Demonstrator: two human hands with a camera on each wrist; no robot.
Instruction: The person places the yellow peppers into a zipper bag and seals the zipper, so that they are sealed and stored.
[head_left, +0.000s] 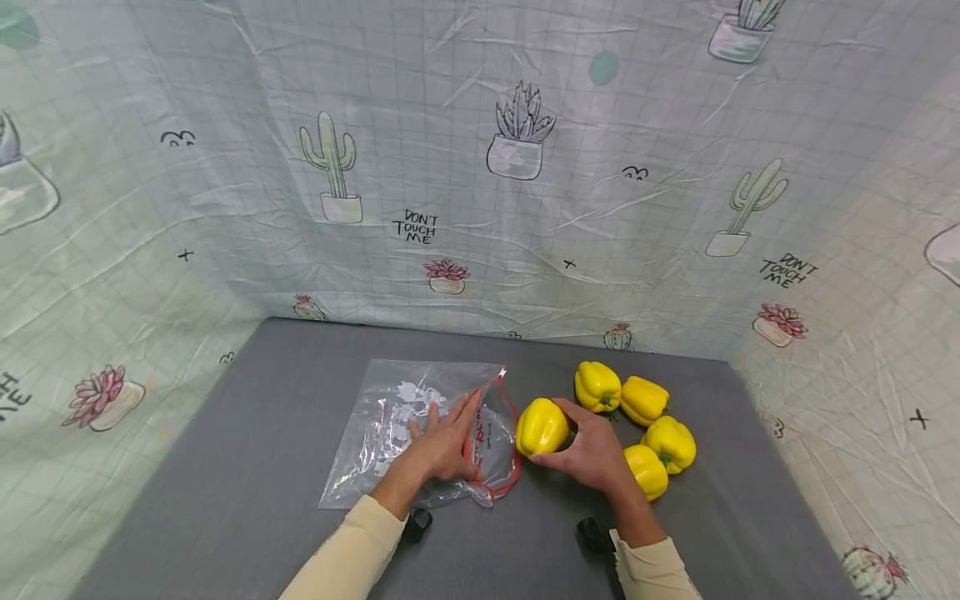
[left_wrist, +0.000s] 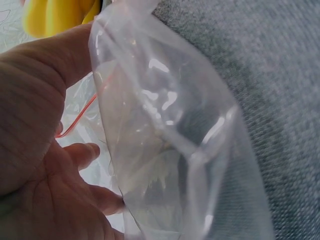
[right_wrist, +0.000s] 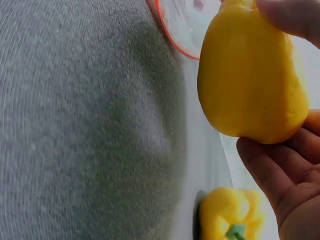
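In the head view a clear plastic drawstring bag (head_left: 375, 417) with a red cord lies flat, its mouth towards the right. My left hand (head_left: 438, 446) rests on it with fingers spread, and its thumb and fingertips are at the red-edged mouth. The left wrist view shows the thumb (left_wrist: 75, 52) against the clear film (left_wrist: 200, 150). My right hand (head_left: 596, 450) grips a yellow bell pepper (head_left: 542, 427) between thumb and fingers, just right of the bag's mouth. From the right wrist, this pepper (right_wrist: 252, 75) appears with fingertips at its lower end.
Several more yellow bell peppers (head_left: 597, 387) sit in a loose group on the grey table (head_left: 247, 500), right of and beyond the right hand. A printed cloth (head_left: 465, 200) hangs behind the table and along both sides. Dark wrist straps (head_left: 592, 535) show near the sleeves.
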